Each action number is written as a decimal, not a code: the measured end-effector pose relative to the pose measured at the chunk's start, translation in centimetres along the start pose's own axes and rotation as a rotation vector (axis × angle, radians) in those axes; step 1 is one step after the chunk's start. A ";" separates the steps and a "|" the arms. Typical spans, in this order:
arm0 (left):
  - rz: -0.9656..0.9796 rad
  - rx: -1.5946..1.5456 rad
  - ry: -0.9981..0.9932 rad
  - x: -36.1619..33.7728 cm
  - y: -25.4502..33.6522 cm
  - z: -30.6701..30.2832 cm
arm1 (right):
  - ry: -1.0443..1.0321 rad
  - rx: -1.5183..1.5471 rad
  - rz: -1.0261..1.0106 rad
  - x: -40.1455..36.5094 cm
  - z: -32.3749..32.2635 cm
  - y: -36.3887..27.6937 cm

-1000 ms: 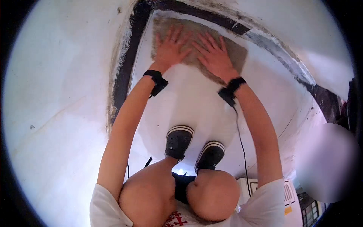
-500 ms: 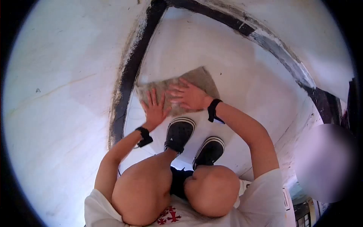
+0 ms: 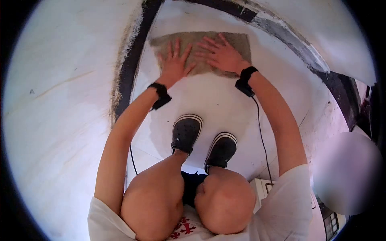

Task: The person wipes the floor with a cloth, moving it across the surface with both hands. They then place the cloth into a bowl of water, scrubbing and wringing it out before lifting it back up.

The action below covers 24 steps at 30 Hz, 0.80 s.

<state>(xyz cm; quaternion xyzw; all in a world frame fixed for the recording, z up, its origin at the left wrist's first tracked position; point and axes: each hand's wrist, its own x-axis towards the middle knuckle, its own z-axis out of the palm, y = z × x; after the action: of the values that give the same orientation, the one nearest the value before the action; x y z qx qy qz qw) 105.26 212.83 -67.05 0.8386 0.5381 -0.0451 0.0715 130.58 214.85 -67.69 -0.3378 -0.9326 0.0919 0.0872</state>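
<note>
A grey-brown cloth (image 3: 237, 40) lies spread on the pale floor (image 3: 209, 96), ahead of my feet. My left hand (image 3: 175, 66) presses on its left part, palm down with fingers spread. On the right half of the cloth rests my right hand (image 3: 225, 56), also flat, its fingers fanned out and pointing up and left. Neither hand grips the fabric. Each wrist wears a black band with a small module, and thin cables run back along the arms.
A dark baseboard strip (image 3: 134, 56) with peeling edges borders the floor on the left; another worn strip (image 3: 289, 40) runs along the right. White walls rise beyond both. My dark clogs (image 3: 187, 132) stand on the floor between my arms. A blurred patch covers part of the right side.
Both hands have slid forward, away from my feet, and the cloth has moved with them. It now lies straighter and farther from my clogs. My arms are more stretched out.
</note>
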 end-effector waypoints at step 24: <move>0.664 -0.057 -0.064 1.0 18.7 0.0 | -0.388 -0.281 0.725 -22.8 -8.8 -7.7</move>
<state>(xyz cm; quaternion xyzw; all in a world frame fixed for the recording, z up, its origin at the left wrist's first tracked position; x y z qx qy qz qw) 122.63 206.02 -65.81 0.9640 0.2338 -0.0309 0.1226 145.06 195.33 -59.65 -0.6284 -0.7563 0.0504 -0.1747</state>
